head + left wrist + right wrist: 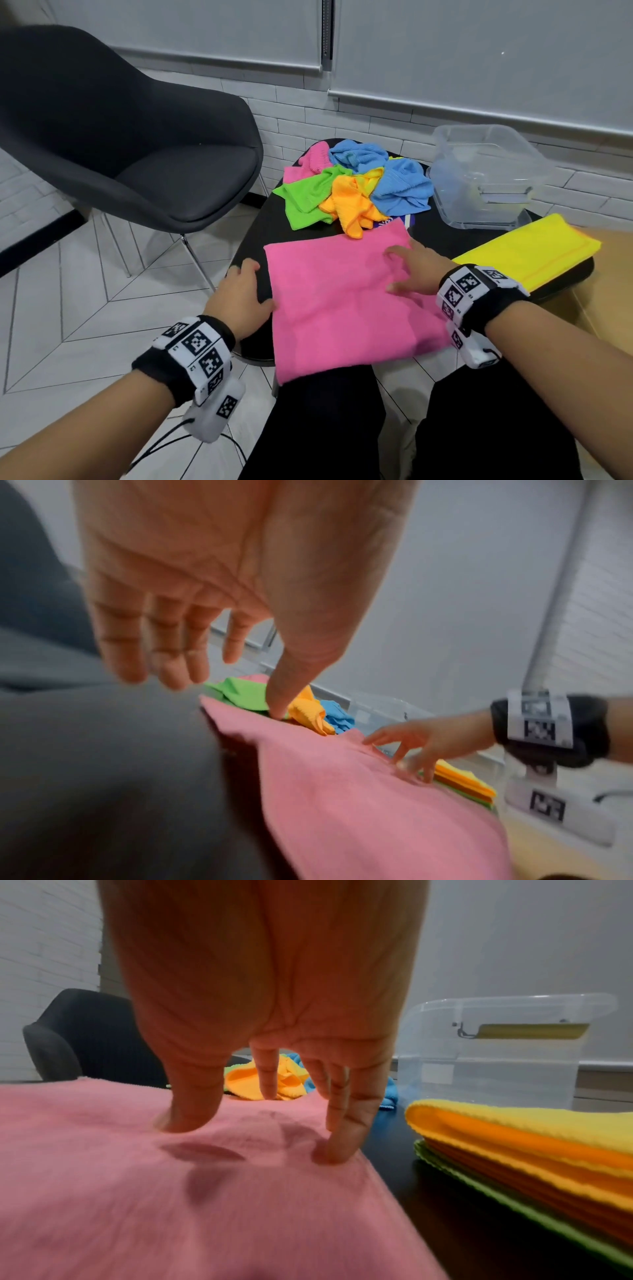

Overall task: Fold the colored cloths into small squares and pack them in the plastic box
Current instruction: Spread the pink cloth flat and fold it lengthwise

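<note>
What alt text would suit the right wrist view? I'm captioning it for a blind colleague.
The right hand presses spread fingertips onto a flat pink cloth. Beside it lies a folded stack of cloths, yellow on top, before a clear plastic box.

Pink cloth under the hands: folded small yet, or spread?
Spread. The pink cloth lies as one wide flat sheet on the black table, overhanging its near edge; right hand presses it.

The pink cloth [346, 301] hides much of the counter [260, 219], and its near edge hangs out of sight over the person's lap. The left wrist view is blurred, and the plastic box [486, 174] shows its contents only dimly.
</note>
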The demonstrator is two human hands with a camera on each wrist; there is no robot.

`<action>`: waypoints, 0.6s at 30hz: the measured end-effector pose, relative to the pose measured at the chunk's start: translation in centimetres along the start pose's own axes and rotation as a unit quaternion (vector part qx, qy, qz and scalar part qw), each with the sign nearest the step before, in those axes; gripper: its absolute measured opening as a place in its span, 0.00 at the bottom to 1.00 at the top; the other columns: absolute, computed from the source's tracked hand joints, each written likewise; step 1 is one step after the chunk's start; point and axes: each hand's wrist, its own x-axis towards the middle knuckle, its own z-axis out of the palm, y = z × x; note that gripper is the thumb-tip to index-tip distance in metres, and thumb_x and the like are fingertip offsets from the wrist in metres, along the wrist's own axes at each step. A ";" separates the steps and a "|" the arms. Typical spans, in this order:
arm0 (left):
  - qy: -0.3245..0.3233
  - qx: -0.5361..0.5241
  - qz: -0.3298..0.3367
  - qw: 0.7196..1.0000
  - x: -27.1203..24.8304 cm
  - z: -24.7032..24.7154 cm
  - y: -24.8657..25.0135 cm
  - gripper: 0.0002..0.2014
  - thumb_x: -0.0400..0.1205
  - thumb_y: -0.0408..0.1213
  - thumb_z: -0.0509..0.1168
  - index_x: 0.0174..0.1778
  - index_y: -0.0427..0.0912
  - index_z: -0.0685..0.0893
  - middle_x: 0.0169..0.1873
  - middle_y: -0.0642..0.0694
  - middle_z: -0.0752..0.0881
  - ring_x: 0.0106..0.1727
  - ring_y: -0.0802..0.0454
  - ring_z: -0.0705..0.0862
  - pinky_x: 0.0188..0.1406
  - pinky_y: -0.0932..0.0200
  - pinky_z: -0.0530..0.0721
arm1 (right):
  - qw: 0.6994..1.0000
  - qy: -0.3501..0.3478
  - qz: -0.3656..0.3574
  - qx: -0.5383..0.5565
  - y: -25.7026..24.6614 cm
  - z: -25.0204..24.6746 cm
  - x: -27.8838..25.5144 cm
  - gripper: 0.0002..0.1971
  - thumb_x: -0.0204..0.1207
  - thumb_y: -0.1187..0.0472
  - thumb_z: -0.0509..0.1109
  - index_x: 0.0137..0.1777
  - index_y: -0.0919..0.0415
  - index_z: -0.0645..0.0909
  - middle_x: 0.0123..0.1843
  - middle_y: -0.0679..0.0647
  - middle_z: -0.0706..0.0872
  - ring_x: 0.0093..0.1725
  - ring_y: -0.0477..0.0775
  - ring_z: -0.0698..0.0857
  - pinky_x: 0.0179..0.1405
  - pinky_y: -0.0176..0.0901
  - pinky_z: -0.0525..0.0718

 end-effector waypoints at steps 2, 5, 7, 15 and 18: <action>0.037 0.018 0.052 0.998 1.0 0.2 1.2 0.30 0.78 0.46 0.68 0.73 0.41 0.67 0.65 0.40 0.74 0.67 0.41 0.75 0.65 0.45 0.76 | 1.000 0.012 -0.008 0.017 -0.1 -0.4 0.4 0.43 0.68 0.38 0.75 0.80 0.48 0.61 0.78 0.60 0.64 0.70 0.63 0.75 0.66 0.61 0.78; -0.034 0.031 0.104 0.994 3.2 1.7 3.1 0.31 0.81 0.47 0.65 0.78 0.40 0.65 0.73 0.40 0.71 0.73 0.43 0.71 0.73 0.49 0.70 | 0.999 0.037 -0.021 0.013 -0.6 -0.7 1.0 0.44 0.69 0.39 0.75 0.81 0.51 0.60 0.81 0.57 0.63 0.76 0.61 0.70 0.70 0.61 0.75; -0.093 0.049 0.100 0.989 4.9 3.0 4.0 0.34 0.82 0.51 0.64 0.79 0.37 0.63 0.76 0.38 0.69 0.76 0.42 0.68 0.76 0.48 0.68 | 0.999 0.015 -0.025 0.015 -0.8 -0.7 1.5 0.46 0.70 0.39 0.74 0.83 0.54 0.57 0.82 0.57 0.62 0.77 0.60 0.69 0.72 0.60 0.73; -0.114 0.119 0.130 0.978 11.5 3.4 4.1 0.39 0.81 0.54 0.65 0.82 0.38 0.59 0.82 0.37 0.58 0.82 0.41 0.59 0.81 0.47 0.60 | 0.999 -0.036 0.029 -0.014 0.7 -1.0 3.8 0.43 0.71 0.39 0.72 0.76 0.65 0.62 0.73 0.61 0.72 0.68 0.62 0.77 0.64 0.50 0.76; -0.116 0.122 0.141 0.976 12.5 3.4 4.1 0.39 0.80 0.54 0.66 0.82 0.38 0.59 0.82 0.37 0.57 0.82 0.41 0.59 0.81 0.47 0.60 | 0.999 -0.031 0.039 -0.020 0.7 -1.2 4.4 0.43 0.71 0.38 0.73 0.75 0.67 0.63 0.70 0.62 0.74 0.65 0.62 0.78 0.61 0.49 0.76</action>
